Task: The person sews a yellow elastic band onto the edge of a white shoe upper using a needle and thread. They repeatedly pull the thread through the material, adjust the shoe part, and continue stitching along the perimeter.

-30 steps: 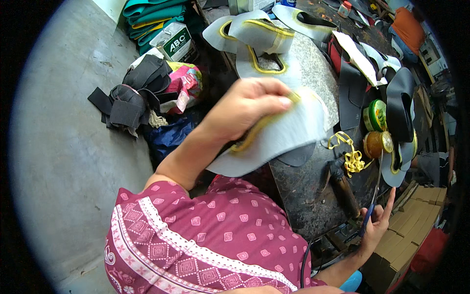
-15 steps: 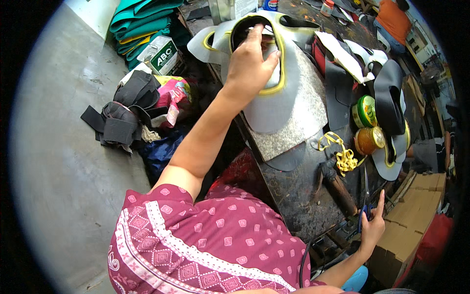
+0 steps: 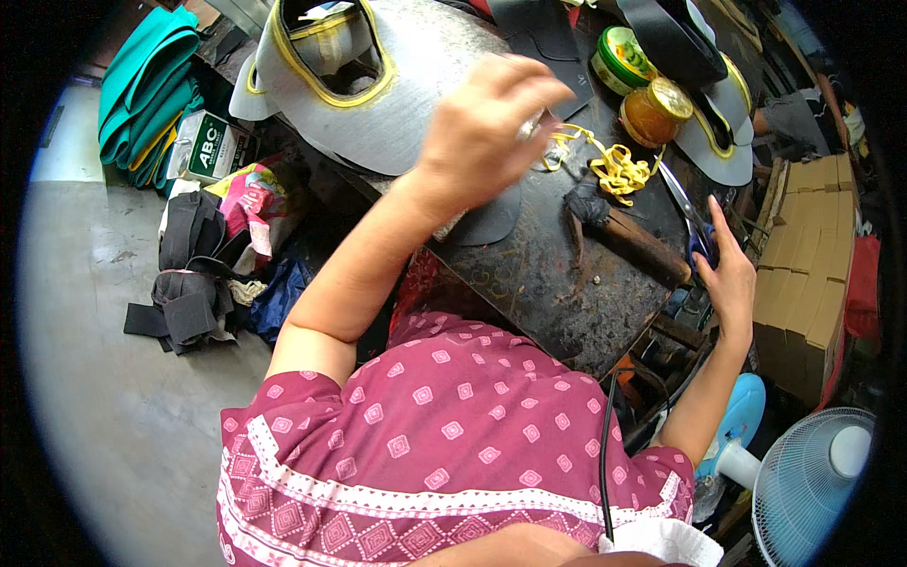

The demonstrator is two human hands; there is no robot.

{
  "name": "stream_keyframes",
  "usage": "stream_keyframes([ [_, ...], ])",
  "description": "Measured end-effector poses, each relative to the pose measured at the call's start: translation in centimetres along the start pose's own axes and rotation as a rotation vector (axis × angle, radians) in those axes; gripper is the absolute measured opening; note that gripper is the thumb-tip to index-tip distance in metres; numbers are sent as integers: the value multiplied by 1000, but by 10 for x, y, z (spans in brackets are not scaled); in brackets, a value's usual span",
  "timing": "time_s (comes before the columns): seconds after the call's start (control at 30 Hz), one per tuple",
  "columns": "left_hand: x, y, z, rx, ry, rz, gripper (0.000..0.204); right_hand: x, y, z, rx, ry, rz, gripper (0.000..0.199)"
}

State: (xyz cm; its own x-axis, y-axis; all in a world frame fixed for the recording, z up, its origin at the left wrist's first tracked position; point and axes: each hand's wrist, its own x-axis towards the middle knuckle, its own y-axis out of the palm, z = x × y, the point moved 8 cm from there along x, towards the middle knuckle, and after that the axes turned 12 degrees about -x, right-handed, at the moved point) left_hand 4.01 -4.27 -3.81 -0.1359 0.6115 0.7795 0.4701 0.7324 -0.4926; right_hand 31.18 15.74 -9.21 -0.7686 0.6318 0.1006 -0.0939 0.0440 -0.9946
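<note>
Two hands over a dark, scuffed worktable [image 3: 567,317], grey floor [image 3: 94,283] on the left. Fan [image 3: 808,496] lower right, brown cardboard [image 3: 803,241] along the right side, folded teal sheets [image 3: 142,104] upper left. Containers: round green tin [image 3: 624,61], contents not visible; just beside it, jar [image 3: 650,115] with amber stuff in it. White-and-green box [image 3: 203,146] near the sheets, inside hidden. Left hand [image 3: 491,132] above the table near the yellow strips [image 3: 619,175], fingers curled, blurred; can't tell if it grips anything. Right hand [image 3: 729,279] holds blue-handled scissors [image 3: 682,200] at the table's right edge, index finger extended, blades toward the strips. Grey piece [image 3: 416,61] with yellow-edged opening sits upper left on the table. Wooden-handled tool [image 3: 642,246] lies between strips and right hand.
</note>
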Motion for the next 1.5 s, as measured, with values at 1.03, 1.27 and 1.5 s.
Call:
stream_keyframes([
  [1.03, 2, -6, -176, -904, 372, 493, 26, 25, -5, 109, 678, 0, 10, 87],
  [1.27, 39, 15, -144, -612, 466, 325, 19, 4, 5, 85, 1255, 185, -7, 102],
  [1.5, 81, 123, -27, -15, 153, 186, 52, -35, 2, 62, 1589, 275, -38, 95],
])
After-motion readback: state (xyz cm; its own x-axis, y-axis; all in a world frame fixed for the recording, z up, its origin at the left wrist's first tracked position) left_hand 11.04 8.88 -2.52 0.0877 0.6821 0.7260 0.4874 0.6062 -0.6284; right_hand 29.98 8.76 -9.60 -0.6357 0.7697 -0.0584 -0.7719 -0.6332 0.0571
